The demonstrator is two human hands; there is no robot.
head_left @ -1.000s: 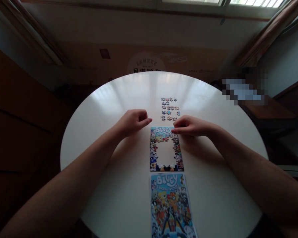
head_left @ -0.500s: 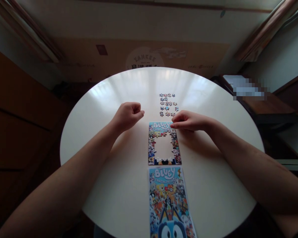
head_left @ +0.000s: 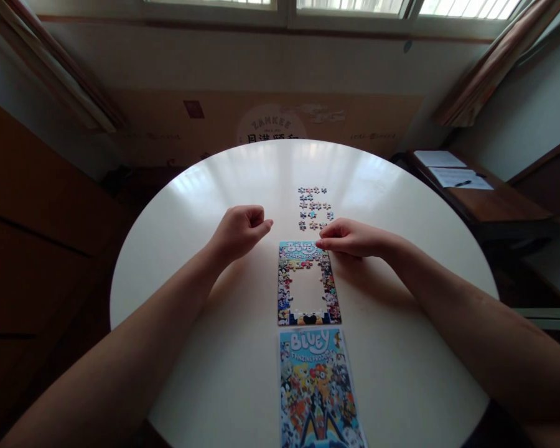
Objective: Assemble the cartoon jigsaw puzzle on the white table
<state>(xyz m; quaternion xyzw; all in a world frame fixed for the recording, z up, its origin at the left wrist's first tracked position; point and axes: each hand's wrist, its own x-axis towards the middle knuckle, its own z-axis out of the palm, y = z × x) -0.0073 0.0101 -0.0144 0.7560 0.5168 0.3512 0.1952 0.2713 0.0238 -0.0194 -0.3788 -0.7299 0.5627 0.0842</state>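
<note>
A partly filled jigsaw puzzle (head_left: 331, 292) lies on the white table, its border joined around a bare middle. Left of its top edge, my left hand (head_left: 242, 230) is curled into a loose fist, thumb forward, with nothing showing in it. My right hand (head_left: 350, 238) is at the puzzle's top right corner, thumb and fingers pinched together. Whatever is between those fingertips is hidden or too small to make out. Beyond the puzzle, several loose puzzle pieces (head_left: 312, 214) lie in rough rows, the nearest ones close to my right fingers.
Below the puzzle lies a printed reference picture (head_left: 315, 379) with the same title. The round white table (head_left: 191, 373) has a curved edge. A side table (head_left: 480, 202) with papers (head_left: 462, 178) and a pen stands at the right. Windows (head_left: 350, 6) are at the back.
The view has tilted up, bringing the windows in and shifting the table lower. My right hand has moved slightly left over the puzzle's top corner. My left hand keeps its fist.
</note>
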